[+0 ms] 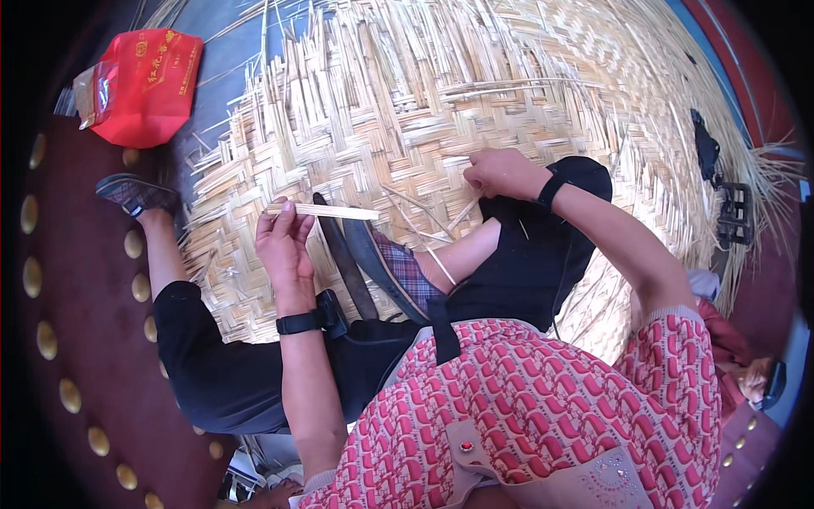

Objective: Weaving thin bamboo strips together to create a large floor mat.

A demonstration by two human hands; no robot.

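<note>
Held 1 flat, straight, pale-yellow reed strip in left hand, pinched between thumb and fingers, above broad, pale, woven reed mat, inward from left edge. Curled right hand over mat's middle, fingers bunched; could not tell whether pinching anything. Saw thin, pale loose strips between hands, near red-blue plaid fabric shoe. Saw bright red bag beyond mat's upper left edge.

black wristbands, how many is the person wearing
2: a left wristband behind the left hand, and a right wristband behind the right hand. Both wrists are in view, so none seems hidden.
</note>
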